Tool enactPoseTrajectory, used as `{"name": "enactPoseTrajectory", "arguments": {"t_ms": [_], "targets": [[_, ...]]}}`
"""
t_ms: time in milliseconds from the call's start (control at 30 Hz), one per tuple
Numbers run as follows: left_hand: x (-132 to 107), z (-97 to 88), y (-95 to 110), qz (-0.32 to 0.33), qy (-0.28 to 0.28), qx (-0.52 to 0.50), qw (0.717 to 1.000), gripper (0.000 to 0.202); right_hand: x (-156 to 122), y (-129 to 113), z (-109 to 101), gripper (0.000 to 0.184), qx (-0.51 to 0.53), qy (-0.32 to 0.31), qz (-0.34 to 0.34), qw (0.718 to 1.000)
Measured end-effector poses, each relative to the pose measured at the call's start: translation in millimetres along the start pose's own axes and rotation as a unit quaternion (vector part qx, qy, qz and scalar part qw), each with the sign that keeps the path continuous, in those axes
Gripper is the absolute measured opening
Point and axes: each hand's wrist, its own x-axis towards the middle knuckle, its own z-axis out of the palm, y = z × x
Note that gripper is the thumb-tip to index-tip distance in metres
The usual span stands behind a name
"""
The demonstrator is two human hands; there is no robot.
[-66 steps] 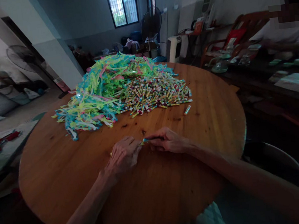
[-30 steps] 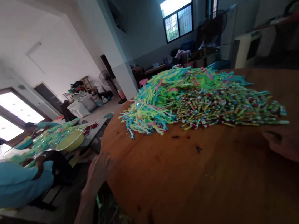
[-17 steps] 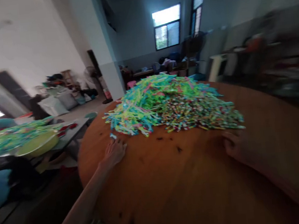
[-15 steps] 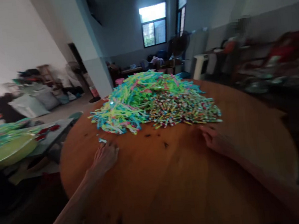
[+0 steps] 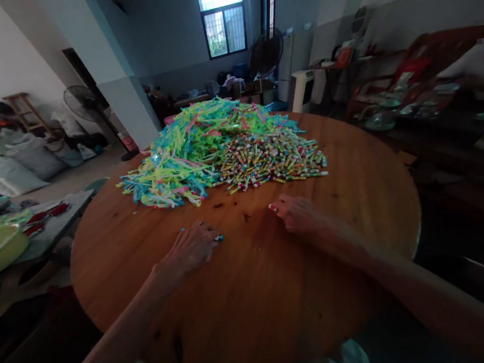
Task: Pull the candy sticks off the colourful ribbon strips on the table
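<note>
A heap of thin blue, yellow-green and pink strips (image 5: pixel 163 181) lies at the far side of the round wooden table (image 5: pixel 254 285). Against its front right rests a pile of short multicoloured sticks (image 5: pixel 272 160). My left hand (image 5: pixel 192 246) is low over the table in front of the strips, its fingers closed on a small blue piece (image 5: pixel 219 238) whose kind I cannot make out. Nearer the sticks, my right hand (image 5: pixel 298 213) pinches a short stick with a red and white end (image 5: pixel 273 207); the fingers cover most of it.
On the left, a yellow basin (image 5: pixel 0 250) with similar strips stands on a low bench. White sacks (image 5: pixel 0 174) and a standing fan (image 5: pixel 85 106) are behind it. A wooden chair (image 5: pixel 441 54) and glassware (image 5: pixel 378 116) are at the right.
Both hands have come inward, closer to each other. A blue piece now shows in my left fingers and a red and white stick end in my right. The view has shifted to the right.
</note>
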Motion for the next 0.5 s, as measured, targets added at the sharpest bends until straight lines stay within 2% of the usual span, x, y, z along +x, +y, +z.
{"name": "enactPoseTrajectory", "arguments": {"t_ms": [67,167,267,367,500], "targets": [[4,3.3,-5,0.027,0.005,0.034,0.999,0.030,1,-8,-2,0.027,0.118,0.021,-0.022,0.993],[11,11.9,-6,0.046,0.039,0.075,0.995,0.029,1,-21,-4,0.024,0.277,0.038,-0.040,0.959],[19,22.5,-3,0.039,0.068,0.111,0.991,0.025,1,-26,1,0.024,0.364,0.026,-0.040,0.930],[27,29.3,-1,0.020,0.100,0.121,0.987,0.024,3,-26,8,0.029,0.450,-0.003,-0.012,0.893],[29,25.5,-5,0.020,0.094,0.083,0.992,0.025,4,-28,9,0.035,0.546,-0.053,0.020,0.836]]}}
